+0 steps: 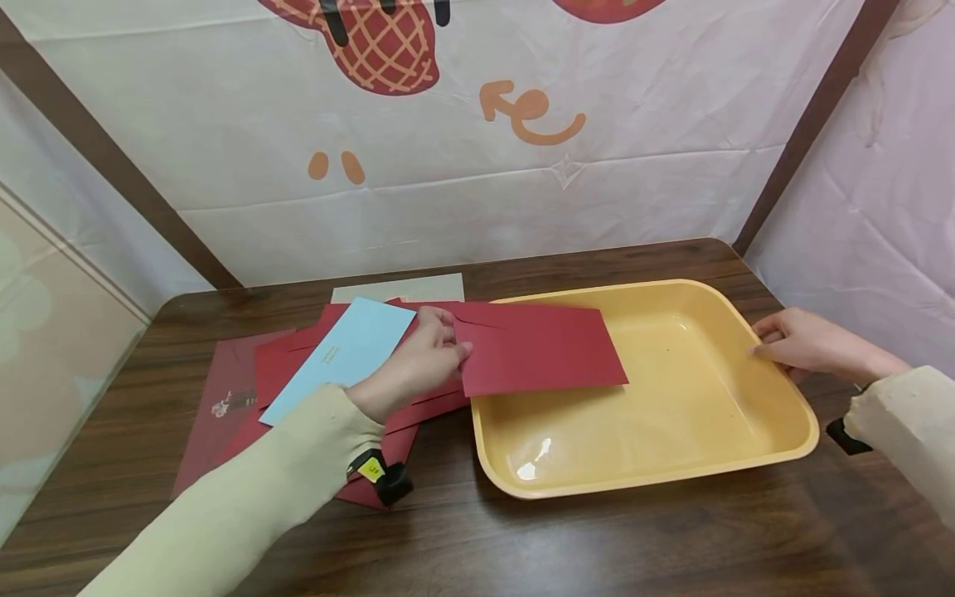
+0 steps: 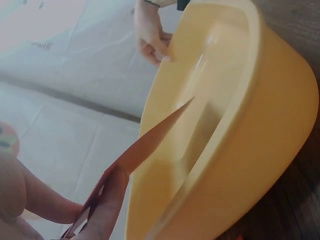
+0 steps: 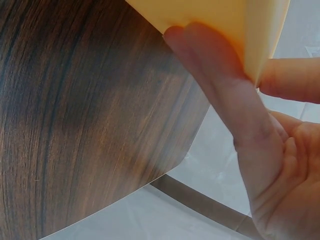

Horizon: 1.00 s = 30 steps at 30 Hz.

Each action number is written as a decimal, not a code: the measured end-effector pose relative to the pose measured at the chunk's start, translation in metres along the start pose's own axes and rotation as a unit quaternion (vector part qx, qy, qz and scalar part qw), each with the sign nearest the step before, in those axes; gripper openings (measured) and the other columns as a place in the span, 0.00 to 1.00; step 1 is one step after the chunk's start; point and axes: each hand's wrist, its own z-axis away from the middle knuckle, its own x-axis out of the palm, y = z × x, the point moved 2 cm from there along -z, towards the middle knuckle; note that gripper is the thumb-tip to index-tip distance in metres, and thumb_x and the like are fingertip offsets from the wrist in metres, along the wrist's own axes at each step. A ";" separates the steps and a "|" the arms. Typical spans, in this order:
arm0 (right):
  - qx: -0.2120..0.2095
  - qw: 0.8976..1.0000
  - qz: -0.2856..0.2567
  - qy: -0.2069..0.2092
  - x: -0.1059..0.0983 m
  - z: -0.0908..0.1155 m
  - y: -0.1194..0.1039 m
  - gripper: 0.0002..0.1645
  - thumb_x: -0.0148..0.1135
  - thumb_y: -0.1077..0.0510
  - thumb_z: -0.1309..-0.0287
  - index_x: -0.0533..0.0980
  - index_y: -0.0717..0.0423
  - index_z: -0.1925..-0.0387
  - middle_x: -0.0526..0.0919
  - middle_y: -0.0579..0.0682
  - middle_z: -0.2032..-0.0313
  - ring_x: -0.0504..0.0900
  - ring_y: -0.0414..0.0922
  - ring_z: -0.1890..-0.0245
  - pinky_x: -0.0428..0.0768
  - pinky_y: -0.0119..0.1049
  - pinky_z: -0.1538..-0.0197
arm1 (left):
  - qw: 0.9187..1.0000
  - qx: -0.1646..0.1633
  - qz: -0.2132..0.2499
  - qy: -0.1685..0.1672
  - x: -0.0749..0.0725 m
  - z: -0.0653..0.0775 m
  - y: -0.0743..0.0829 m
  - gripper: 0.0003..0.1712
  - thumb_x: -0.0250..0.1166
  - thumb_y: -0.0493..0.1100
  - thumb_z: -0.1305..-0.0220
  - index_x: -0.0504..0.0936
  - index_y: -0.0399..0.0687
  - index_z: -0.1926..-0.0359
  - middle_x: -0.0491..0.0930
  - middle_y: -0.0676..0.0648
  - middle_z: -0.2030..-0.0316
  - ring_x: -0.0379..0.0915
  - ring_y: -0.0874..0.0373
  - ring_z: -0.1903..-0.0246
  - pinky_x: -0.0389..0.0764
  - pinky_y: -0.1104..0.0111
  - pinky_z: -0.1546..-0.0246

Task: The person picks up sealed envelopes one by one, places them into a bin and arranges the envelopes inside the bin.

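My left hand (image 1: 418,358) pinches a red envelope (image 1: 548,348) by its left end, thumb on the near side. The envelope extends over the left part of a yellow plastic tray (image 1: 686,406). In the left wrist view, the envelope (image 2: 150,144) appears edge-on between thumb and finger, its far tip above the tray's inside. At the tray's right side, my right hand (image 1: 821,344) grips the rim. The right wrist view shows fingers (image 3: 215,60) against the outside of the tray wall, with another digit at the rim. Inside the tray, the visible floor is bare.
Left of the tray lies a spread of several red envelopes (image 1: 399,456), partly under my left arm. A light blue envelope (image 1: 339,356) tops them, and a pale grey one (image 1: 425,288) lies behind. The wooden table (image 1: 597,539) backs onto a printed cloth (image 1: 448,207).
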 end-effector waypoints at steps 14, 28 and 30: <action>0.000 1.000 0.006 0.003 -0.001 -0.001 0.001 0.23 0.54 0.62 0.37 0.69 0.79 0.48 0.86 0.50 0.68 0.84 0.43 0.72 0.83 0.37 0.69 | 0.998 0.014 -0.067 -0.017 0.026 -0.009 0.011 0.17 0.54 0.34 0.31 0.62 0.27 0.48 0.62 0.39 0.41 0.80 0.54 0.62 0.80 0.65 0.55; 0.000 1.000 0.009 0.009 0.001 0.000 0.000 0.22 0.54 0.61 0.37 0.70 0.78 0.49 0.86 0.51 0.67 0.84 0.43 0.71 0.83 0.37 0.69 | 0.987 0.017 -0.157 -0.020 0.044 -0.021 0.014 0.40 0.54 0.31 0.38 0.44 0.34 0.30 0.76 0.40 0.68 0.64 0.58 0.81 0.66 0.71 0.79; -0.001 1.000 0.009 0.009 0.000 0.000 0.000 0.22 0.54 0.61 0.37 0.70 0.77 0.49 0.86 0.50 0.68 0.84 0.42 0.72 0.83 0.37 0.69 | 0.984 0.022 -0.171 -0.033 0.046 -0.022 0.016 0.34 0.53 0.29 0.40 0.50 0.30 0.34 0.77 0.38 0.60 0.67 0.58 0.78 0.68 0.72 0.77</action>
